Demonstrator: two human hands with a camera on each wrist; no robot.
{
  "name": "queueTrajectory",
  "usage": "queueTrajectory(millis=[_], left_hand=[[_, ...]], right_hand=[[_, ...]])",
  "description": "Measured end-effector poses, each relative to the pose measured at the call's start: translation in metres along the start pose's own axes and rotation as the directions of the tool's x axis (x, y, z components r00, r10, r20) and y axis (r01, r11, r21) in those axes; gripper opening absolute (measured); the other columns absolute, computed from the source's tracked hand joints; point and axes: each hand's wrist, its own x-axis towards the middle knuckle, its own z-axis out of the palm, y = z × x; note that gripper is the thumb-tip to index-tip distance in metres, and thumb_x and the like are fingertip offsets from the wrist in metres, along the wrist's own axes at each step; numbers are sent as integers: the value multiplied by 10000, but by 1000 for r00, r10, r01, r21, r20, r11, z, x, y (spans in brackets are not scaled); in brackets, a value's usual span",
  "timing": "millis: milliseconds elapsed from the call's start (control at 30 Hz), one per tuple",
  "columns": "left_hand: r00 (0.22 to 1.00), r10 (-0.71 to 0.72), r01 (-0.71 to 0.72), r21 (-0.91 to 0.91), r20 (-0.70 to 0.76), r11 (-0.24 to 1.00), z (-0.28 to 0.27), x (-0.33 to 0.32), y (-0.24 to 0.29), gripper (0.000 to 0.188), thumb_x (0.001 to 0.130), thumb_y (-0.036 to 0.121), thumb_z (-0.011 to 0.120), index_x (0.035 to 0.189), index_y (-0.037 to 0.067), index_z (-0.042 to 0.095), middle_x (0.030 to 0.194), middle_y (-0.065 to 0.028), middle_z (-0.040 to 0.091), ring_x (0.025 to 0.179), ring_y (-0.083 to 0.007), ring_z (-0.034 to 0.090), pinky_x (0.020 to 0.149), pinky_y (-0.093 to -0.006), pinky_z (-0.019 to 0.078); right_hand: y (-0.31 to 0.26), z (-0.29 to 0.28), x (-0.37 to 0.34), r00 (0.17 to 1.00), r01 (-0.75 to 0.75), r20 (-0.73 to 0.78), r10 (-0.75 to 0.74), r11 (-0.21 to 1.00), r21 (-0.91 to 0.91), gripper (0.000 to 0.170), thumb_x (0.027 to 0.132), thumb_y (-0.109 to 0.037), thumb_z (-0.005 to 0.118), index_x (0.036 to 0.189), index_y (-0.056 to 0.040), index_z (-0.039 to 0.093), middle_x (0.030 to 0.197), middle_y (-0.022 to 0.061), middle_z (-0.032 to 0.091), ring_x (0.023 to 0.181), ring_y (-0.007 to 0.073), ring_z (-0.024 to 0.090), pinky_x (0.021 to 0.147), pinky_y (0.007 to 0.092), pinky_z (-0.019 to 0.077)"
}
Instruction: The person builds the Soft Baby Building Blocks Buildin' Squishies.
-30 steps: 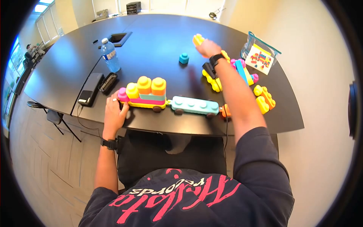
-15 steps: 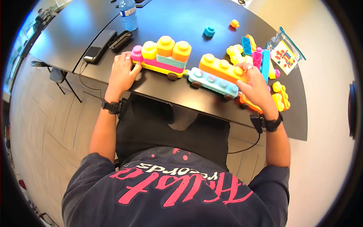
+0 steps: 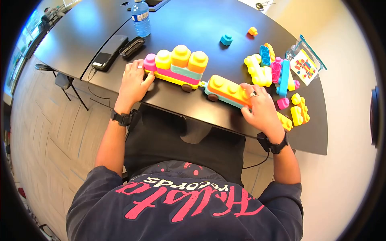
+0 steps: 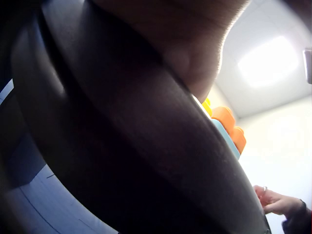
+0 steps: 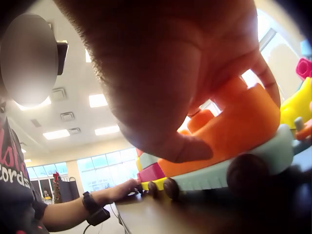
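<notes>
Fingers of the right hand [image 3: 263,111] grip the orange block [image 3: 230,89], which stretches leftward. Farther off, the left hand [image 3: 133,85] holds the yellow wagon [image 3: 173,81].

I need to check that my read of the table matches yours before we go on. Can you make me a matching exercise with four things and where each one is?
1. Long orange studded block
2. Pink round-topped block
3. Clear plastic water bottle
4. Small teal block

A. Upright, near the open black case
B. On the light blue wheeled base, gripped by the right hand
C. Apart from the rest, nearest the small orange block
D. On the yellow wheeled base, at the end by the left hand

Pairs: 1-B, 2-D, 3-A, 4-C
</notes>
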Motion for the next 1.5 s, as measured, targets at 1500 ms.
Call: queueTrajectory(millis=[1500], left_hand=[[993,-113,119,-163,45,979,3,-1,11,528,987,138,566,1470,-39,443,1617,-147,393,1280,-415,474,1114,-490,383]], right_hand=[[228,-95,-39,667,-630,318,673,738,-241,394,816,-221,753,1172,-56,706,1227,168,722,1147,348,686,969,428,549]])
